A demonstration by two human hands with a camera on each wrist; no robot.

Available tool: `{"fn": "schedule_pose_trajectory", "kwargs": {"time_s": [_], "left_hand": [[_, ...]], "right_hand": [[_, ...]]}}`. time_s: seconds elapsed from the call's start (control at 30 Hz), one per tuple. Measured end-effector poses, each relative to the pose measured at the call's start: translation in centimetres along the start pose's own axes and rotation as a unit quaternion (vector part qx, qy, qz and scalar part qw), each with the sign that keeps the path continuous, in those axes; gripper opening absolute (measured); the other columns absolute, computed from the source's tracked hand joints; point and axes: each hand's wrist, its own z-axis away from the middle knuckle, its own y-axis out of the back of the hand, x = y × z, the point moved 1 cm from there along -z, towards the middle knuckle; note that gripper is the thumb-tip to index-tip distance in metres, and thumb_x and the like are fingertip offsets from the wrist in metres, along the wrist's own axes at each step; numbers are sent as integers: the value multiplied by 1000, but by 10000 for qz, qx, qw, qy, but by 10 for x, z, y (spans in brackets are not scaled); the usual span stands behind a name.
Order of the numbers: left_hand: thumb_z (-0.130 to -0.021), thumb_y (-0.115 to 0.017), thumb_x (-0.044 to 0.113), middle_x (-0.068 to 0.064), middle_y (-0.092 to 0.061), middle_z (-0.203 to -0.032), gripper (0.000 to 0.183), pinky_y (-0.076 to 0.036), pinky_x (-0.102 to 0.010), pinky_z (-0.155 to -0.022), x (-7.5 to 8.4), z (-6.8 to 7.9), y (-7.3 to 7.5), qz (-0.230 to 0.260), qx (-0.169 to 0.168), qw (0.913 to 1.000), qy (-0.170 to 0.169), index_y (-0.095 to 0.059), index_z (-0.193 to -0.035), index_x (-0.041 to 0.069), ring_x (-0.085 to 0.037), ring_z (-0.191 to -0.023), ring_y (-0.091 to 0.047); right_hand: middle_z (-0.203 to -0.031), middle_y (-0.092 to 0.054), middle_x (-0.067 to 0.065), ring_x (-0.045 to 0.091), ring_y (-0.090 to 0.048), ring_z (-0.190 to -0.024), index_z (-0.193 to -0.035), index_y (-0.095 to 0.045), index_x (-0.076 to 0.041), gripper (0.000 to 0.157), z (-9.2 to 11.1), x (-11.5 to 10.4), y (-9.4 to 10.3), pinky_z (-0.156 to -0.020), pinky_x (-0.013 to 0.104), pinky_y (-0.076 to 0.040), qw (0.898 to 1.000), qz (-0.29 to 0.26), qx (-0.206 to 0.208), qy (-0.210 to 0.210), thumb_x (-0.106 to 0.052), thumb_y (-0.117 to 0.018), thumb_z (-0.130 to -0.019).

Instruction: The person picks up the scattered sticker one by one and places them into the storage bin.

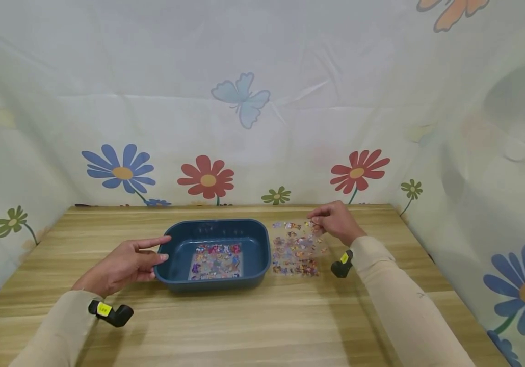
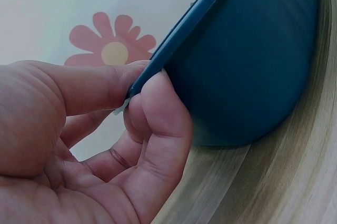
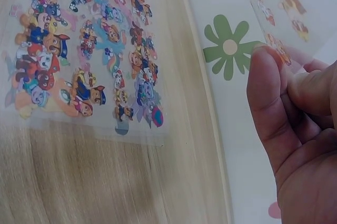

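A dark blue plastic basin [image 1: 262, 239] stands on the wooden table, a sticker sheet [image 1: 216, 265] lying flat inside it. My left hand [image 1: 122, 265] pinches the basin's left rim between thumb and fingers, as the left wrist view confirms. To the right of the basin, my right hand [image 1: 337, 221] pinches the corner of a clear sticker sheet [image 3: 295, 10] and holds it raised. Under that one, more transparent sheets of cartoon dog stickers [image 3: 89, 66] lie on the table, overlapping in the head view.
The wooden table [image 1: 226, 326] ends at the back against a pale curtain [image 1: 290, 132] printed with flowers and a butterfly. The same curtain runs along both sides. A black wrist camera [image 1: 342, 263] sits on the right sleeve, another [image 1: 111, 312] on the left.
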Motion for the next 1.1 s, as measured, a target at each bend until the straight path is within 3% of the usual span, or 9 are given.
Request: {"fn": "schedule_pose_trajectory", "kwargs": {"time_s": [0.23,0.47,0.7,0.87,1.1], "left_hand": [[-88,-75,27,0,-60,-79,78,-58,-25,-67,-1,0,-1,10,-20,10000,-19,-34,-154,20,-15,-69,-58],[-87,-75,27,0,-61,-78,79,-58,-25,-67,-1,0,-1,10,-30,10000,-39,-34,-154,20,-15,-68,-59],[-87,-75,27,1,-60,-78,79,-59,-26,-68,-2,0,-1,-14,-68,10000,-71,-34,-154,20,-14,-68,-58],[-87,-75,27,1,-60,-78,79,-59,-26,-68,-2,0,-1,3,-72,10000,-66,-34,-154,20,-14,-68,-59],[-87,-75,27,2,-60,-78,79,-58,-26,-67,-1,1,-1,0,-65,10000,-66,-34,-154,20,-14,-68,-58]], "right_hand": [[-97,-70,21,15,-66,-68,-109,-71,7,20,-2,0,-2,-65,31,-61,10000,32,-7,11,0,-56,-97],[-96,-69,23,16,-67,-68,-110,-70,8,20,-3,-1,-4,-73,44,-61,9999,-80,-65,-10,0,-56,-97],[-103,-66,31,16,-66,-69,-113,-68,10,22,-3,-2,-7,-72,42,-61,9999,-112,-93,-70,0,-55,-98],[-98,-68,26,19,-67,-69,-111,-69,7,21,-4,-5,-9,-75,46,-61,9999,-135,-52,-88,0,-55,-98],[-94,-69,21,17,-66,-68,-108,-71,7,19,-6,-8,-11,-68,36,-62,9999,-108,-58,-3,0,-56,-97]]}}
